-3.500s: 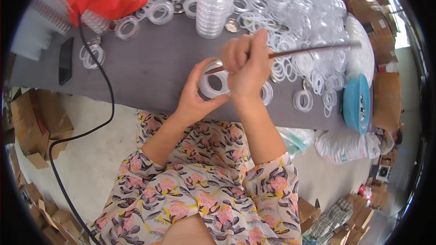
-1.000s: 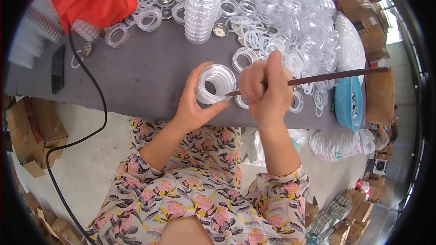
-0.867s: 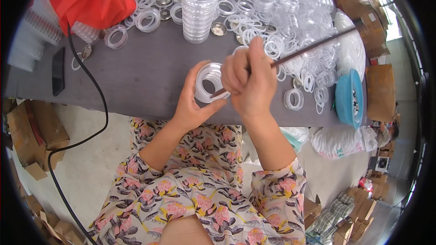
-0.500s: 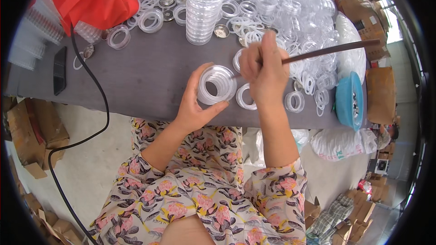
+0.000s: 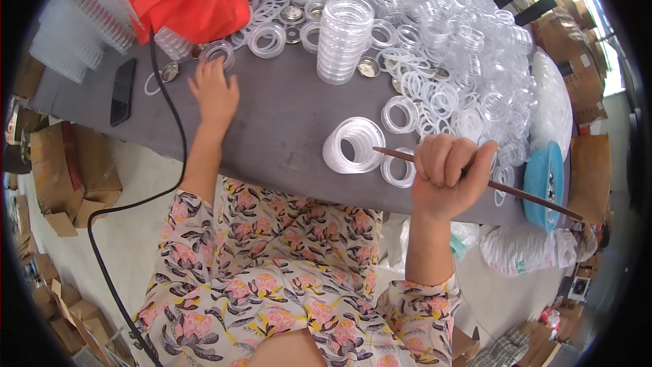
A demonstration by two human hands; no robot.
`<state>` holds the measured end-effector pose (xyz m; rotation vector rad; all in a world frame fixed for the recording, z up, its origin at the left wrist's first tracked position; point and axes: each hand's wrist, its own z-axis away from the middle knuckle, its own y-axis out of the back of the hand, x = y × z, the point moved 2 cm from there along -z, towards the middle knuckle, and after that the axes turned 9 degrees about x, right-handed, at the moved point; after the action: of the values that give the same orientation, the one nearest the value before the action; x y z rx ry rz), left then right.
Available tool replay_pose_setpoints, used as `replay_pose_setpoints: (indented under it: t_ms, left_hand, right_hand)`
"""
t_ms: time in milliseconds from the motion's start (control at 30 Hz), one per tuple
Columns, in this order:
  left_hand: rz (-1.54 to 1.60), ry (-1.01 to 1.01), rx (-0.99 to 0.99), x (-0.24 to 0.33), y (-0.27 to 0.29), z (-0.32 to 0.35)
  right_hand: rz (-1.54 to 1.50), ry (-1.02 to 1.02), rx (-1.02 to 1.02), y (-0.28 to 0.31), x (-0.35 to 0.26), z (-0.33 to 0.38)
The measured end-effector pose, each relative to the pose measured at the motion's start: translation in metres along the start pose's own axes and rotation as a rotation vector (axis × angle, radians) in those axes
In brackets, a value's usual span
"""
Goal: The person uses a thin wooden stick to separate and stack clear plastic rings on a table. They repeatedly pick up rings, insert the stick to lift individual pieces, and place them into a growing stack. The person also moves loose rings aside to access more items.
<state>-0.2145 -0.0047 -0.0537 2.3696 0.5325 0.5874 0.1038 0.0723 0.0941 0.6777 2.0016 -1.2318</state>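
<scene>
My right hand is closed around a thin brown stick, whose left tip ends beside a short stack of clear plastic rings near the table's front edge. That stack stands with nobody holding it. Over to the left, my left hand stretches out with fingers apart, the fingertips at a clear plastic ring; whether they touch it I cannot tell. Behind the short stack rises a tall column of clear round plastic cases. More rings lie right of the short stack.
Clear round cases are heaped at the back right, with white rings in front. A blue basin sits at the right edge. Red cloth, a dark phone and a black cable are on the left. Cardboard boxes stand below.
My left hand has let go of the short ring stack and reached left to another ring. The right hand has lowered and turned, still gripping the stick. The whole view has shifted.
</scene>
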Motion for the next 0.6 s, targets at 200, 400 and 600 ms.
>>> replay_pose_setpoints:
  t_ms: [200, 400, 600]
  left_hand:
    - [0.634, -0.154, -0.031, 0.072, 0.063, 0.004]
    - [0.868, -0.679, -0.544, 0.16, 0.121, 0.011]
    - [0.887, -0.688, -0.406, 0.159, 0.115, 0.012]
  right_hand:
    - [0.024, 0.078, 0.035, 0.009, -0.001, 0.003]
    - [0.022, 0.163, 0.059, 0.01, -0.017, 0.002]
    - [-0.034, 0.177, 0.009, 0.009, -0.025, 0.004]
